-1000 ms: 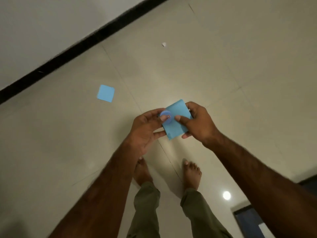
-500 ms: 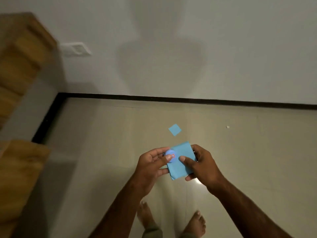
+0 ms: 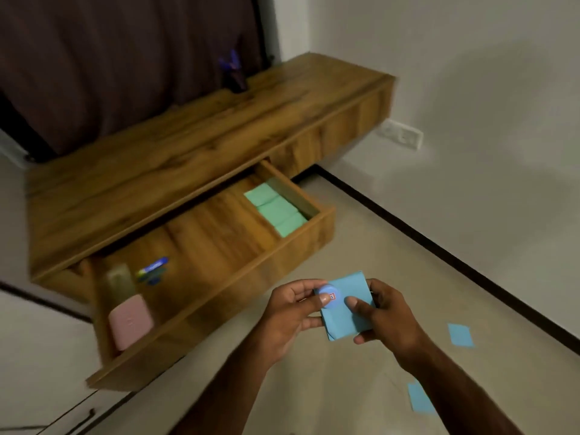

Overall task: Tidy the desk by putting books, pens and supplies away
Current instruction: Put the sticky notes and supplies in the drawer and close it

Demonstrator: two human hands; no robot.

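Both hands hold a stack of blue square paper notes [image 3: 348,312] in front of me. On top of it lies a small round blue disc [image 3: 329,297] with a red mark. My left hand [image 3: 288,318] pinches the disc and the stack's left edge with its thumb. My right hand [image 3: 386,321] grips the stack's right side, thumb on top. To the left, the wooden desk [image 3: 175,152] has its drawer [image 3: 219,293] pulled out. Inside the drawer lie green note pads [image 3: 274,211], a pink case [image 3: 130,321] and a small blue-green packet [image 3: 153,268].
Two loose blue notes lie on the tiled floor, one [image 3: 459,335] right of my hands and one [image 3: 419,400] beside my right forearm. A dark pen holder [image 3: 233,76] stands on the desk by a dark curtain. A white wall with a socket [image 3: 405,136] is on the right.
My view swung left from the bare floor and wall to the desk and its pulled-out drawer. Both hands keep the same hold on the blue stack and disc.
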